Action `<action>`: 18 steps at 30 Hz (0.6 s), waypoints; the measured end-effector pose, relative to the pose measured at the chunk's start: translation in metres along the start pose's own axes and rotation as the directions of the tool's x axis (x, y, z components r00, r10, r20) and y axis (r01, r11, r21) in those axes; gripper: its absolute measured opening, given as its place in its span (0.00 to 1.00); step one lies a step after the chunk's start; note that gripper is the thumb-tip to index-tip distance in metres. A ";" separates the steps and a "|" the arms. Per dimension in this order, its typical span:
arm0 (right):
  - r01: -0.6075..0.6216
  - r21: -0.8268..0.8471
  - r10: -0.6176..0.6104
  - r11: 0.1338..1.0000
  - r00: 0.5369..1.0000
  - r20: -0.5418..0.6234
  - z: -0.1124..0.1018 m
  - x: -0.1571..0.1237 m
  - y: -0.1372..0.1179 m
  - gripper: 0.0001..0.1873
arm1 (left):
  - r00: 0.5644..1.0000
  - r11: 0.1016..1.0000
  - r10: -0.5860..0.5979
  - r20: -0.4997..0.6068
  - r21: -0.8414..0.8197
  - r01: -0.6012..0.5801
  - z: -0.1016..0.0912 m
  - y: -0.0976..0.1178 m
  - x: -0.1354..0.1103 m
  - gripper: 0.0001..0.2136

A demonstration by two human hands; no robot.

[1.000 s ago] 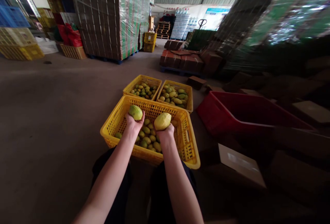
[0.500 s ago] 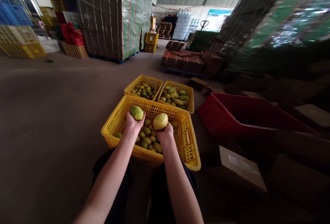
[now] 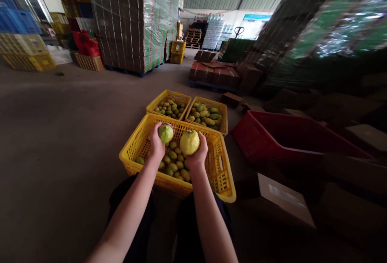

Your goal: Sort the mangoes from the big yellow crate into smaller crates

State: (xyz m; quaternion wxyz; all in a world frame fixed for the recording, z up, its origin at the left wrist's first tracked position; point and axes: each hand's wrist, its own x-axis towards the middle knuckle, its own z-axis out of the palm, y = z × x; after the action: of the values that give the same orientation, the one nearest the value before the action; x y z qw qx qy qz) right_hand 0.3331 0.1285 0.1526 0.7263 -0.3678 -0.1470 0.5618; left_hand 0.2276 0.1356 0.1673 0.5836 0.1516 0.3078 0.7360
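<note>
My left hand is closed around a green-yellow lemon, its round end facing me. In my right hand rests a larger, paler yellow lemon, stem end up, with fingers wrapped along its right side and beneath. Both fruits are held apart, side by side, above a large yellow plastic crate. Several green and yellow lemons lie on the bottom of that crate, partly hidden by my hands and forearms.
Two more yellow crates stand just beyond, the left one and the right one, both holding fruit. A red tub and a cardboard box are at right. Wrapped pallet stacks rise behind.
Both hands have turned the lemons, so their ends now face up and toward me. The left hand has shifted slightly right and its fingers have closed more around its lemon.
</note>
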 end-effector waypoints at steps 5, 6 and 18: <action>0.209 -0.119 -0.185 0.971 0.965 0.186 -0.005 -0.006 0.002 0.14 | 0.968 0.948 0.198 0.156 0.221 -0.229 -0.008 -0.016 -0.002 0.11; 0.227 -0.125 -0.202 0.966 0.961 0.190 -0.006 -0.006 0.002 0.15 | 0.956 0.932 0.227 0.183 0.244 -0.268 -0.009 -0.018 -0.002 0.12; -0.082 -0.014 0.082 0.997 0.997 -0.004 -0.006 0.005 0.004 0.12 | 0.991 0.960 0.089 0.095 0.258 -0.111 -0.009 -0.021 0.003 0.15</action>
State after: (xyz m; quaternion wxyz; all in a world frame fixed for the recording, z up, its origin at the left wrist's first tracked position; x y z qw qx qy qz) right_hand 0.3355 0.1317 0.1449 0.7003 -0.3798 -0.1345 0.5894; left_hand 0.2373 0.1391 0.1472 0.5324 0.2735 0.3702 0.7104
